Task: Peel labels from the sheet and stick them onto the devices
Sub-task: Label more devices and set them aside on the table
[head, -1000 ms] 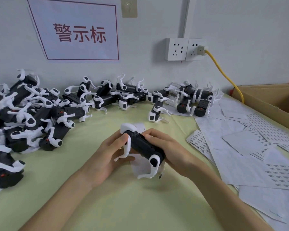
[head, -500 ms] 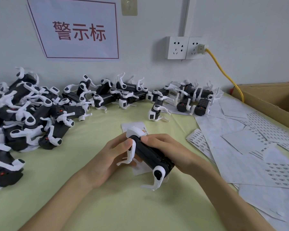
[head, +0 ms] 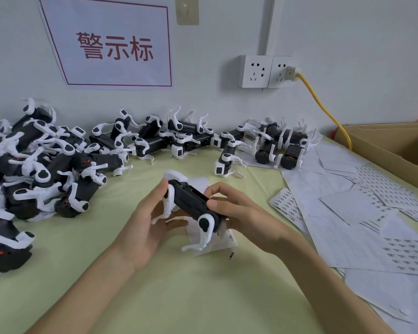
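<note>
Device (head: 191, 202), black-bodied with thin white legs, is held just above the tabletop (head: 179, 297) over a label sheet (head: 219, 243), clamped between left hand (head: 147, 222) and right hand (head: 239, 213). Judged light and rigid; legs appear fragile, so the body is to be gripped.

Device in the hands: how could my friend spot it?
Find the green table. At its middle, the left hand and right hand hold one black-and-white device over a label sheet. All other devices lie on the table, untouched.
</note>
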